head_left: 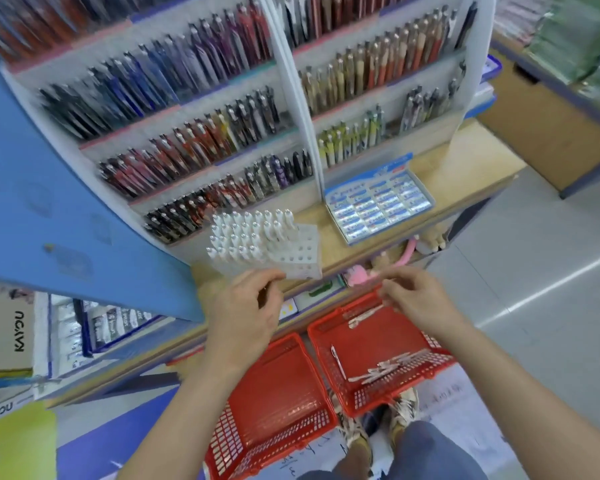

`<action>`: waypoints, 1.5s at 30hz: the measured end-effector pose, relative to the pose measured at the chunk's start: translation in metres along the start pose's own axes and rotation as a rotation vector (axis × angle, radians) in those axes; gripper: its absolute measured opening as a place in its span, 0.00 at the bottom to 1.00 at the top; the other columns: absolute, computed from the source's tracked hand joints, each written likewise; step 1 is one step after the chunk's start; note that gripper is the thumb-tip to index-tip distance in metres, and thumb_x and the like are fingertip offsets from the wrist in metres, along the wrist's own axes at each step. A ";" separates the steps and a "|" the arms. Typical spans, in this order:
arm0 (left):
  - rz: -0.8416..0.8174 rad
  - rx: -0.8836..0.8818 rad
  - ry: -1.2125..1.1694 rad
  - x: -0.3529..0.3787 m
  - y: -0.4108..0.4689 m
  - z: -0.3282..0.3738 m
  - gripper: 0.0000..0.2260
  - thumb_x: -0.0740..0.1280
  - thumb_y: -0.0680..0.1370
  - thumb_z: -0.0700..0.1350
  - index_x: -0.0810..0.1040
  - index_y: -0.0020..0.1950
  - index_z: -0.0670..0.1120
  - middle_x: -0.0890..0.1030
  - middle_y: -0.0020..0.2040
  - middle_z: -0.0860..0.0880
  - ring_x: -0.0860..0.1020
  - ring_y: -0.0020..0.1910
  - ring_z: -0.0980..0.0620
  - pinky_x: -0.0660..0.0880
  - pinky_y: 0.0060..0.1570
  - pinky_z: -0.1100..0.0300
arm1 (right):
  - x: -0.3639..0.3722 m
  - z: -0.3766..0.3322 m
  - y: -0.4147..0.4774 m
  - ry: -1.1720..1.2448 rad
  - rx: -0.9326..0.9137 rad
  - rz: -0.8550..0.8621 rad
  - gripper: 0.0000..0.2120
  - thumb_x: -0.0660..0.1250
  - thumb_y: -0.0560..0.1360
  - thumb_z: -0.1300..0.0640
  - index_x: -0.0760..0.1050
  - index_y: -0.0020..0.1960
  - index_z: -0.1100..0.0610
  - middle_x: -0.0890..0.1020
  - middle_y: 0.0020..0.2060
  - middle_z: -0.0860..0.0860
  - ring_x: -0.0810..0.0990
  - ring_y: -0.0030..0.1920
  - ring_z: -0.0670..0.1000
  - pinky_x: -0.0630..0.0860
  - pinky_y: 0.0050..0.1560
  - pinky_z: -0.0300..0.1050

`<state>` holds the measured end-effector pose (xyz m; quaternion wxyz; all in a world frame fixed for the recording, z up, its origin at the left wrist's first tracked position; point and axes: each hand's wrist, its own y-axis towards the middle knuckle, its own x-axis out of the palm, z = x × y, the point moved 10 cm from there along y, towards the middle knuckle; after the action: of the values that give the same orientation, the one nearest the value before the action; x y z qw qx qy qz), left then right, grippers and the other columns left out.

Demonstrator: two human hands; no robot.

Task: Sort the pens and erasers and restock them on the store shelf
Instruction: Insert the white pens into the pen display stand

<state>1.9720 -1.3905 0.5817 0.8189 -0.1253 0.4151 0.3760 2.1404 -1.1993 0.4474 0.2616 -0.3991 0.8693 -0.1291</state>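
A clear pen rack (293,252), filled on its left side with white pens (243,233), stands tilted on the wooden shelf (465,157). My left hand (246,306) grips the rack's front edge. My right hand (418,299) hovers over the far end of the right red basket (329,341), fingers curled around what looks like a thin white pen, blurred by motion. More loose white pens (392,367) lie in that basket. The left red basket (274,386) holds nothing I can see. A blue box of erasers (378,202) sits open on the shelf.
Tiered displays of coloured pens (187,133) rise behind the rack. A blue panel (66,202) juts out on the left. Pink plush items (357,273) lie under the shelf edge. Boxes of stock (14,334) sit low left; grey floor lies to the right.
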 end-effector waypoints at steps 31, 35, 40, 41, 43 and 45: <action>-1.083 0.157 0.574 0.826 -0.222 -0.370 0.20 0.63 0.77 0.49 0.66 0.67 0.46 0.71 0.63 0.45 0.70 0.63 0.44 0.68 0.58 0.53 | 0.189 0.699 0.256 -1.316 -0.186 -0.845 0.23 0.65 0.76 0.54 0.67 0.70 0.52 0.74 0.66 0.53 0.74 0.63 0.54 0.71 0.62 0.45; -0.949 0.250 0.570 0.832 -0.217 -0.374 0.20 0.70 0.68 0.47 0.72 0.59 0.48 0.75 0.51 0.46 0.77 0.50 0.44 0.76 0.42 0.52 | 0.216 0.702 0.263 -1.384 -0.301 -0.785 0.21 0.62 0.78 0.55 0.65 0.70 0.49 0.72 0.66 0.49 0.75 0.61 0.53 0.73 0.53 0.45; -0.970 0.112 0.526 0.825 -0.192 -0.405 0.13 0.62 0.76 0.41 0.67 0.60 0.47 0.77 0.56 0.44 0.77 0.54 0.40 0.73 0.48 0.48 | 0.218 0.717 0.271 -1.463 -0.237 -0.774 0.26 0.68 0.74 0.52 0.65 0.70 0.49 0.72 0.65 0.49 0.76 0.58 0.53 0.76 0.53 0.48; -0.941 0.068 0.489 0.823 -0.185 -0.410 0.13 0.62 0.77 0.43 0.67 0.61 0.47 0.78 0.55 0.43 0.78 0.53 0.39 0.73 0.48 0.48 | 0.216 0.716 0.275 -1.470 -0.227 -0.753 0.27 0.68 0.74 0.51 0.64 0.70 0.50 0.72 0.65 0.50 0.76 0.59 0.54 0.76 0.52 0.47; -0.852 -0.073 0.339 0.814 -0.172 -0.415 0.12 0.63 0.79 0.48 0.70 0.61 0.47 0.80 0.54 0.41 0.78 0.53 0.38 0.72 0.47 0.49 | 0.213 0.712 0.281 -1.468 -0.215 -0.696 0.29 0.68 0.74 0.52 0.62 0.72 0.52 0.71 0.66 0.52 0.75 0.61 0.55 0.77 0.55 0.49; -0.754 -0.186 0.242 0.804 -0.161 -0.419 0.12 0.62 0.79 0.49 0.73 0.60 0.46 0.81 0.53 0.40 0.77 0.53 0.37 0.71 0.48 0.49 | 0.210 0.710 0.283 -1.455 -0.199 -0.664 0.28 0.68 0.75 0.55 0.62 0.72 0.54 0.72 0.65 0.54 0.75 0.61 0.56 0.77 0.56 0.51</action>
<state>2.1422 -1.3068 -0.3194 0.8296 -0.3859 0.3977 0.0679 2.2448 -1.1870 -0.3386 0.6734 -0.6420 0.3244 0.1705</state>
